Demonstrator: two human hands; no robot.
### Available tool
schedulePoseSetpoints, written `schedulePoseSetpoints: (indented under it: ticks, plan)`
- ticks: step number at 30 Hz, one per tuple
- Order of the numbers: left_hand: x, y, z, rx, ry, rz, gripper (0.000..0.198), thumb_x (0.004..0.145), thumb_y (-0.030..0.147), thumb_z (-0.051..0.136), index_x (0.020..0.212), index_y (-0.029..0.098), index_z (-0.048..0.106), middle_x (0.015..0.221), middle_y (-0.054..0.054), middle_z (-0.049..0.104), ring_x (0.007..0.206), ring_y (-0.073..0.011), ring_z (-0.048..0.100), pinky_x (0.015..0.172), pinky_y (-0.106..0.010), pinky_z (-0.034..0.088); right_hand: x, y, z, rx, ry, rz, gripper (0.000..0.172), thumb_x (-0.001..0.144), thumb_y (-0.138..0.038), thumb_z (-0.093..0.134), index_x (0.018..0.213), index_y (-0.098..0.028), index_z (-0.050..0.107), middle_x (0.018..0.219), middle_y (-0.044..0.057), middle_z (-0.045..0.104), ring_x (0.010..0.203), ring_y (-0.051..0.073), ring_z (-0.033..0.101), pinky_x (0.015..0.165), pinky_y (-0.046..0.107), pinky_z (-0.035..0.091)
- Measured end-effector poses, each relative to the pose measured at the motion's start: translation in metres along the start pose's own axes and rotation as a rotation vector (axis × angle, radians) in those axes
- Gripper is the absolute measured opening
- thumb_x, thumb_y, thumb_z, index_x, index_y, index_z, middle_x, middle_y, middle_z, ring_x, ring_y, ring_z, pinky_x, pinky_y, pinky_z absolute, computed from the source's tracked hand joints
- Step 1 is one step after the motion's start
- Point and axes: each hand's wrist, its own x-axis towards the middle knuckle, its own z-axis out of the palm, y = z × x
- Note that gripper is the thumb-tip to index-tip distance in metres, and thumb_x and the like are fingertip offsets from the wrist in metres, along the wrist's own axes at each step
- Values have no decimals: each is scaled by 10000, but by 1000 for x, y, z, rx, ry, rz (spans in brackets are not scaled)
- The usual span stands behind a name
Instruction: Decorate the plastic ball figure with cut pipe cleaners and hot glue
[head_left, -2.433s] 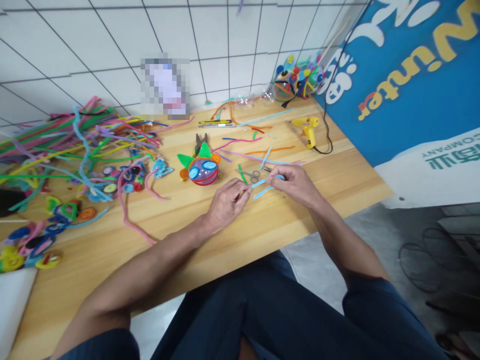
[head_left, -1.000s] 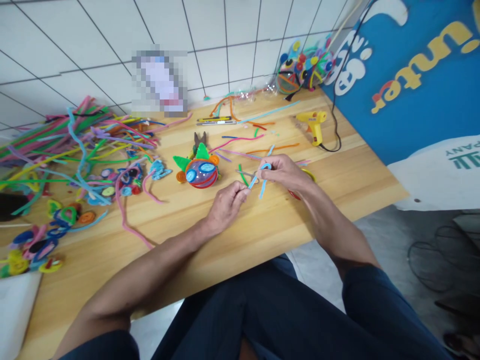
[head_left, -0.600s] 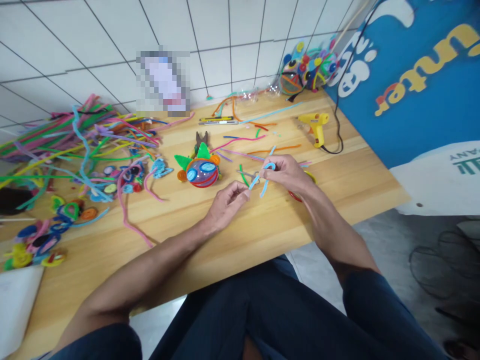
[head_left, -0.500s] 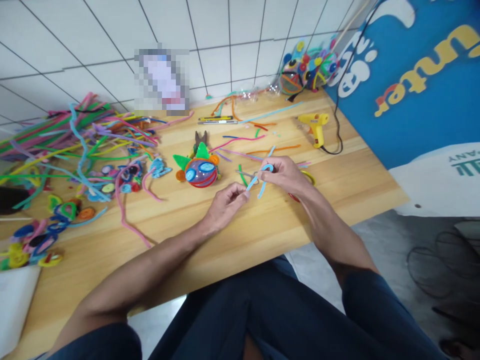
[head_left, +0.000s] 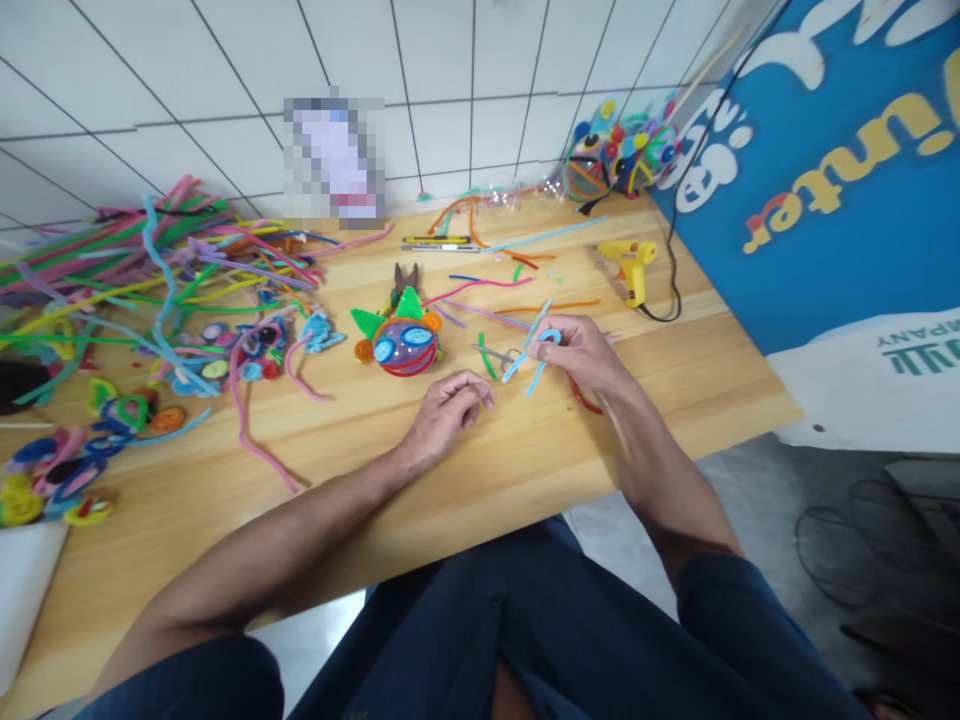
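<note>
My right hand (head_left: 574, 348) is closed on a light blue pipe cleaner (head_left: 535, 378), pinched between thumb and fingers. It is bent into a loop, and its loose ends stick out above and below the fingertips. My left hand (head_left: 450, 412) is to the left, just over the table, its fingers curled together with nothing visible in them. Beyond it sits a round purple craft head (head_left: 409, 352) with green leaf-like ears, blue eyes and a red mouth. Scissors (head_left: 499, 352) lie behind the pipe cleaner, their red handle (head_left: 583, 396) partly hidden under my right hand.
A yellow glue gun (head_left: 630, 268) with a black cord stands at the back right. Pliers (head_left: 406, 283) and craft knives (head_left: 442, 243) lie further back. Piled pipe cleaners (head_left: 142, 260) cover the left side. Decorated balls (head_left: 622, 160) rest by the wall.
My left hand has let go of the light blue pipe cleaner and moved slightly away from it. My right hand still holds it. The view has shifted a little.
</note>
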Motion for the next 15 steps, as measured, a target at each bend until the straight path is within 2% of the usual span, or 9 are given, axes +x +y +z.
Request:
schedulePoseSetpoints:
  ticks: [3,8,12,15]
  plan:
    - [0,3,2,50,-23,12,345,912,501,657,790,178,668,663,22,603,467,-74,402,453,-247,285,1,1,-3,-21,-2,3,178,712,-345,705,666,-193,625,602,-68,467,598,105,371,595,266,276]
    - [1,9,3,99,-68,5,460,910,644,678,848,189,640,573,68,482,466,-82,379,467,-244,277,0,4,3,-41,-98,5,177,731,-338,707,676,-186,634,600,-76,442,607,101,357,606,262,260]
    - [5,7,3,110,-95,-38,436,858,615,739,856,191,635,572,84,429,487,-80,339,480,-238,255,2,7,9,-64,-175,15,213,746,-367,716,682,-180,637,604,-75,465,613,101,369,615,259,274]
    - [7,4,3,116,-99,1,371,867,552,736,872,191,650,596,83,426,525,-85,341,514,-237,278,3,11,11,-71,-179,26,226,751,-376,728,689,-176,643,603,-76,477,612,98,376,621,257,283]
